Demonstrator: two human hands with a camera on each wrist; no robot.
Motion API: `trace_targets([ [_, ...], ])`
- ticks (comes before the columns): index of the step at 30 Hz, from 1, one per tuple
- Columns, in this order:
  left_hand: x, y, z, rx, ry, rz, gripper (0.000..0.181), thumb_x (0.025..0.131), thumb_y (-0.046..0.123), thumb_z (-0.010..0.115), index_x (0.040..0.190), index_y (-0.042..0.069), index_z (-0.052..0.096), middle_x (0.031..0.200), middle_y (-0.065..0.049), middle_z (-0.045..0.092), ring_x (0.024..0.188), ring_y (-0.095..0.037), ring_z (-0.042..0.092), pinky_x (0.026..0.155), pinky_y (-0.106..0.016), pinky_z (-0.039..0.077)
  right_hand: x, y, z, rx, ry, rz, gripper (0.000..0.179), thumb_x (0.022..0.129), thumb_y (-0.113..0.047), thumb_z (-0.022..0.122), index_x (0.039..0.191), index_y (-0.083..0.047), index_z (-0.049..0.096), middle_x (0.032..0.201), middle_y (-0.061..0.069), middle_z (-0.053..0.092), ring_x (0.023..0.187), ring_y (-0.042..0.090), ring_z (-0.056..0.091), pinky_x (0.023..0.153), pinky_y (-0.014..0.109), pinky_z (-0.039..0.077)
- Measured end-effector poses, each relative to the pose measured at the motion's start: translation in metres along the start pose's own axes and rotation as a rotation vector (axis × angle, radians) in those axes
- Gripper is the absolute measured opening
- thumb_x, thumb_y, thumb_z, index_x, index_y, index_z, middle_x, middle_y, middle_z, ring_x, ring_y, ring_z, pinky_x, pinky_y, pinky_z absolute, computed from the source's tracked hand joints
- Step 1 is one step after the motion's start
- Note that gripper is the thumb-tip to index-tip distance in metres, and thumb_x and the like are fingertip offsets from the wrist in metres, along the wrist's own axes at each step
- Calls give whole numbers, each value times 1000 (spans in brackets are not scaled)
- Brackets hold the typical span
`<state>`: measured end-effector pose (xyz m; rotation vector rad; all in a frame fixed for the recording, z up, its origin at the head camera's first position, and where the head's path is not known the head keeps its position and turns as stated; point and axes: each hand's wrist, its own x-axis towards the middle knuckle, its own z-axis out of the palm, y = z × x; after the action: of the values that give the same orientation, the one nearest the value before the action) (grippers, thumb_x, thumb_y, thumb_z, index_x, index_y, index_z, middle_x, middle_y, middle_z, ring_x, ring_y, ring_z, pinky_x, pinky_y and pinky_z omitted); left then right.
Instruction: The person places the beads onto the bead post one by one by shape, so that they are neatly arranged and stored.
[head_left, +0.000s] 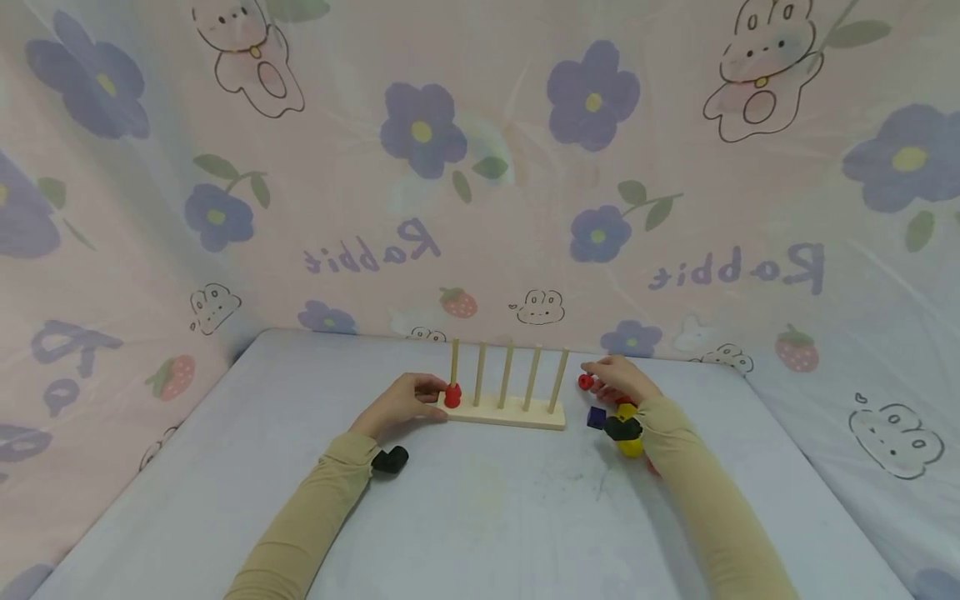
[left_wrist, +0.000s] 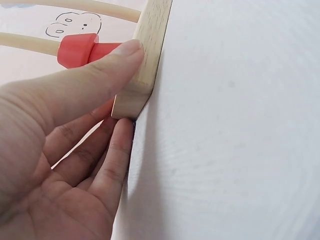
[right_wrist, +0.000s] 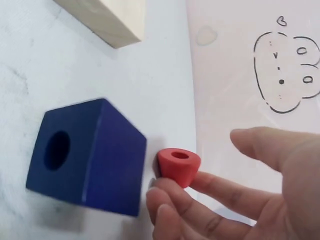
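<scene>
A pale wooden stand (head_left: 501, 412) with several upright pegs sits toward the back of the table. My left hand (head_left: 401, 402) grips its left end, the thumb on the base and the fingers against the end face. Red beads (head_left: 452, 396) are stacked on the leftmost peg; the left wrist view shows a red bead (left_wrist: 77, 50) just past the thumb. To the right of the stand, my right hand (head_left: 622, 379) reaches a loose red bead (right_wrist: 179, 167). Its fingers touch the bead's side while the thumb stays apart. Beside that bead lies a dark blue cube (right_wrist: 117, 160) with a hole.
Yellow pieces (head_left: 631, 447) and more red pieces lie under and beside the right wrist, partly hidden by it. A printed cloth (head_left: 487, 208) hangs behind the white tabletop (head_left: 480, 517). Each wrist carries a black device (head_left: 392, 460).
</scene>
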<state>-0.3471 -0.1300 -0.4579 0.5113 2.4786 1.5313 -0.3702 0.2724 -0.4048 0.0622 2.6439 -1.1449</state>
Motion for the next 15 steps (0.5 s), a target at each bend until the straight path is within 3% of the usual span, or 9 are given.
trace_targets([
  [15, 1, -2, 0, -3, -1, 6, 54, 70, 11, 86, 118, 3, 63, 120, -8, 62, 113, -25, 57, 99, -37, 45, 4, -2, 5, -100, 3, -21, 31, 95, -21, 59, 109, 7, 64, 83, 12, 64, 68, 21, 59, 62, 30, 51],
])
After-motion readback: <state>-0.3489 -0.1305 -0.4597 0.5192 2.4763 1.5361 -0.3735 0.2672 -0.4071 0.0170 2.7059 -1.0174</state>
